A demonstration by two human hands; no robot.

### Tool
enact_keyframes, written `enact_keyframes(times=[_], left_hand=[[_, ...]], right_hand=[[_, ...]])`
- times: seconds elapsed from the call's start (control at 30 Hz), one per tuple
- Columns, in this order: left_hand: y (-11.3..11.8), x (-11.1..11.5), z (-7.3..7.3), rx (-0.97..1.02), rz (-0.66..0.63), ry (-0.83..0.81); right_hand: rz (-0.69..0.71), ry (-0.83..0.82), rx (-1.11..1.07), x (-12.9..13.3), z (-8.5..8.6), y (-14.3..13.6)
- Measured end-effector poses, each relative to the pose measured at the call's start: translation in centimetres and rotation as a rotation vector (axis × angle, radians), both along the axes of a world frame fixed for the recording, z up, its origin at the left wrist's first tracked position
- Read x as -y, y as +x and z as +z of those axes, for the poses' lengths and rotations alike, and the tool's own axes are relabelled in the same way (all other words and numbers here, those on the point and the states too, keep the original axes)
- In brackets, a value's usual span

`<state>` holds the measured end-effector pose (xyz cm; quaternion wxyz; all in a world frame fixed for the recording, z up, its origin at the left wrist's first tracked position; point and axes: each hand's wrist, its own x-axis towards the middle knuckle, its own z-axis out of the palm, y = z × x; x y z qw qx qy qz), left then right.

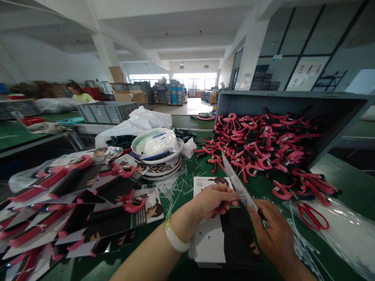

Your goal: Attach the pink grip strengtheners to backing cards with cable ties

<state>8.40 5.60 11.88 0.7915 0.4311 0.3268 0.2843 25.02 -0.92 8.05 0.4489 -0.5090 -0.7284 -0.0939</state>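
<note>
A printed backing card (pixel 236 177) stands nearly edge-on, gripped along its lower right edge by my right hand (pixel 271 226). My left hand (pixel 215 201), with a pale bangle at its wrist, has its fingers pinched together close to the card's other face. What those fingers hold, if anything, is too small to make out. Beneath both hands lies a stack of black-and-white backing cards (pixel 209 242) with small punched holes. At the left, pink-and-black spring-handled tools (pixel 129 208) are fastened to cards in a heap.
A tipped grey crate (pixel 345 117) spills loose pink-and-black tools (pixel 263 144) at the right. Red-handled scissors (pixel 313 216) lie on a clear plastic bag (pixel 348 234). White zip ties (pixel 170 183) are scattered beside stacked bowls (pixel 137 144). A person (pixel 79 93) is at a far table.
</note>
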Motion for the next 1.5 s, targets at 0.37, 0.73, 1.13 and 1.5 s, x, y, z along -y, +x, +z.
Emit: enact_keyframes(times=[0.37,0.73,1.13,1.5], left_hand=[[0.5,0.0,-1.7,0.128,0.130,0.131],[-1.0,1.6,-1.4,-0.091,0.245,0.287],[-0.9,1.8,-1.8,-0.135,0.210,0.335],[-1.2,1.7,-2.0,-0.358,0.197,0.477]], right_hand=[[0.106,0.056,0.105,0.0,0.4,-1.0],[0.187,-0.160,-0.009,-0.1,0.2,-2.2],[0.229,-0.763,-0.682,-2.7,1.5,-2.7],[0.199,-0.531,-0.825,-2.8,2.6,-2.1]])
